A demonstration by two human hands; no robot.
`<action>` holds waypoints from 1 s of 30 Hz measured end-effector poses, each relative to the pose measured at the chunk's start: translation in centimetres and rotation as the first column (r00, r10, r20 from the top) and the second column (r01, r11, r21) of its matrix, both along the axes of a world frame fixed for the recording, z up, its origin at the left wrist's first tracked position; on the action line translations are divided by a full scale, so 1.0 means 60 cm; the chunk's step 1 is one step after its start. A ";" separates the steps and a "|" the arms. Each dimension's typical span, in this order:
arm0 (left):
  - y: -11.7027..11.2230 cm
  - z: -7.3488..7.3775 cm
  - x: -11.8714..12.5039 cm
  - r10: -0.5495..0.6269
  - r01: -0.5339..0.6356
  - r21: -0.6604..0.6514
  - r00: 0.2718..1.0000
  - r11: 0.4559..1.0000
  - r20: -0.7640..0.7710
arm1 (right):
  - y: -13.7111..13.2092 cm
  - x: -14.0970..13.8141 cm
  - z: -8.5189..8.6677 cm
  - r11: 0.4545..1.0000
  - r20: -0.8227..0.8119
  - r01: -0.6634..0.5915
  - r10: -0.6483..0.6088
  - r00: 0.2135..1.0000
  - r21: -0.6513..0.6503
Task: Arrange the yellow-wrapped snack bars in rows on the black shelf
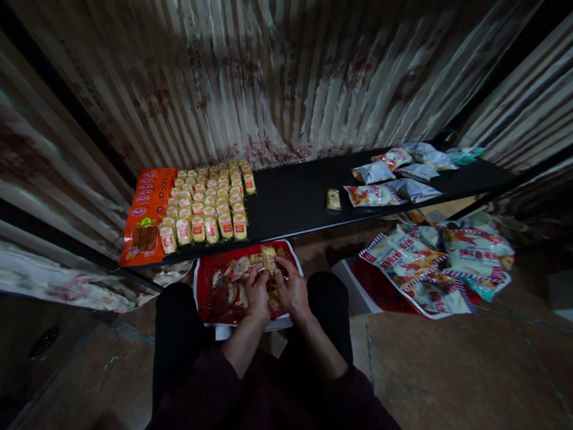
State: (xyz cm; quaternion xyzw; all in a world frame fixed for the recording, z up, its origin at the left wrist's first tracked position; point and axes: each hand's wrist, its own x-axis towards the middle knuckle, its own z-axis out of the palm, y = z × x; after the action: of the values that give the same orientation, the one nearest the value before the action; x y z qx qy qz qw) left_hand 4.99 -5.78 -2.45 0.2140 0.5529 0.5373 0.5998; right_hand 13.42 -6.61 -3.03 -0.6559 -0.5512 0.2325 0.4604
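Above a red basket (203, 296) between my knees, both of my hands are closed at the fingertips. A small yellow wrapped snack pack (269, 259) stands up between them. My left hand (257, 294) pinches its left side, and my right hand (294, 291) grips its right side. Loose wrapped snacks (235, 290) lie in the basket under and beside my hands. On the black shelf (290, 198) just ahead, similar yellow snack packs (210, 225) stand in tight rows. A single yellow pack (333, 199) sits apart from them, further right.
Flat orange packets (147, 200) line the shelf's left end. White and red snack bags (372, 195) are heaped at its right. Below, a second basket (409, 304) overflows with larger bags (410, 257). Pleated curtains (274, 75) hang behind the shelf and at both sides, with dark frame posts.
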 end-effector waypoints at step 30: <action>-0.009 0.022 0.000 -0.047 0.341 0.261 0.682 0.903 -0.729 | 0.018 0.014 -0.025 0.992 -0.540 -0.004 -0.066 0.839 -0.127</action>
State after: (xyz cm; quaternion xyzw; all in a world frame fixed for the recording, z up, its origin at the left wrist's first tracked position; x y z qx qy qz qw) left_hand 5.01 -6.29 -1.14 0.5727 0.5999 0.4410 0.3430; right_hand 14.26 -5.51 -4.53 -0.5989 -0.3721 0.4348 0.5601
